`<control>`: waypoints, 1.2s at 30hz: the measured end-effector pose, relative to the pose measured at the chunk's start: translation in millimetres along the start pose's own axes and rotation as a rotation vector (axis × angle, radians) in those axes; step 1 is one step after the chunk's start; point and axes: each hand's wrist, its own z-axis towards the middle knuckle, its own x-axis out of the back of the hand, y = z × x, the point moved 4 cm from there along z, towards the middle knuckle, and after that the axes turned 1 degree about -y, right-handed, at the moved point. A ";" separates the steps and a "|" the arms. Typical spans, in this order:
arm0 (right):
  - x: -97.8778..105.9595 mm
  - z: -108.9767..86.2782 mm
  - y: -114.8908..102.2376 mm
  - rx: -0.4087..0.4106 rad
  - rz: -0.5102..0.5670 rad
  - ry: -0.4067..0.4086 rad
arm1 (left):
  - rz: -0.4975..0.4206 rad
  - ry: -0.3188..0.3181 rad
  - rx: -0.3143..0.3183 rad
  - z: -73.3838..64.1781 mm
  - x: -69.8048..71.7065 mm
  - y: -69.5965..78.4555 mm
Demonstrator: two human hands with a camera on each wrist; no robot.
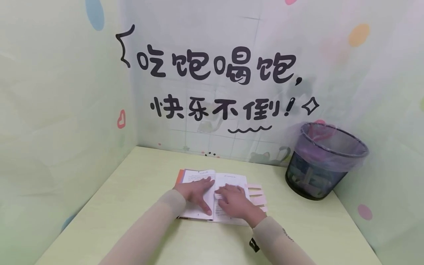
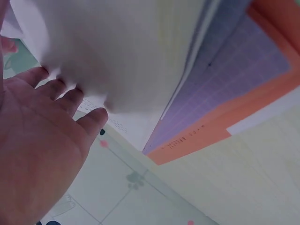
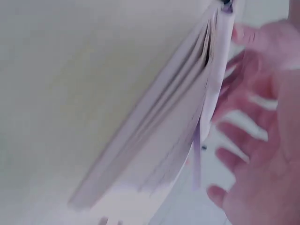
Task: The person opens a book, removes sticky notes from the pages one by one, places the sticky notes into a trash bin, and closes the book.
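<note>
Open book (image 1: 236, 179): lies face up on the table (image 1: 132, 206), before the lettered wall (image 1: 232, 143); an orange cover edge (image 1: 180, 176) shows beyond its left page.
Left hand (image 1: 198, 192): your fingers and thumb are spread on the left page, tips near the gutter; nothing is pinched.
Right hand (image 1: 233, 201): rests on the right page, fingers loosely bent beside the gutter; no pinch shows.
Step in hand: judged to be pressing the pages flat.
Next move: likely calls for even pressure along the gutter; avoid creasing the paper.
Right edge: pink strips (image 1: 258, 200) project here; do not drag them with your wrist.
Open room: bare table left of the book, and between strips and bin (image 1: 314, 176).
</note>
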 end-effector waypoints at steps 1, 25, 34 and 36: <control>3.4 0.8 5.7 -0.039 -0.008 0.037 | -0.001 0.001 0.002 -0.6 0.1 1.2; 17.8 3.6 44.5 -0.277 -0.032 0.194 | -0.020 -0.019 0.045 1.9 -2.4 -0.6; 33.4 -7.0 34.2 -0.164 -0.021 0.176 | -0.018 -0.020 0.046 1.7 -1.8 -1.6; 37.5 -11.5 33.8 -0.146 -0.020 0.171 | -0.018 -0.020 0.045 1.7 -2.0 -1.5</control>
